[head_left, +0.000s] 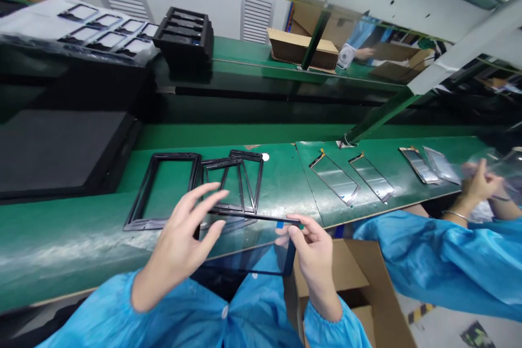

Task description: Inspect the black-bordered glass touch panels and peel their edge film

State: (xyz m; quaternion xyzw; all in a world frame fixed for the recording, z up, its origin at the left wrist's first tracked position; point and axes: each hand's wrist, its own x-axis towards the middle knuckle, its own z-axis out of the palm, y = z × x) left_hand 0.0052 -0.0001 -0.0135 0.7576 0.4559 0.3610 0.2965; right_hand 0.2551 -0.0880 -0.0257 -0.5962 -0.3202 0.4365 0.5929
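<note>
My right hand (312, 244) pinches the right end of a clear glass panel with a black border (244, 250), held above the front edge of the green bench. A small blue tab (279, 224) shows near its upper right corner. My left hand (187, 228) is raised over the panel's left end, fingers spread apart and holding nothing. Just beyond, black rectangular frames lie on the bench: a larger frame (141, 196) at left, and a few thinner overlapping frames (228, 162) behind the panel.
Two glass panels (335, 179) (372, 176) lie at right, beside a co-worker's hands (475, 187). Large black boxes (61, 152) stand at left. A black tray stack (185, 38) sits on the shelf. A green post (379, 117) rises from the bench. An open cardboard box (367, 277) stands below.
</note>
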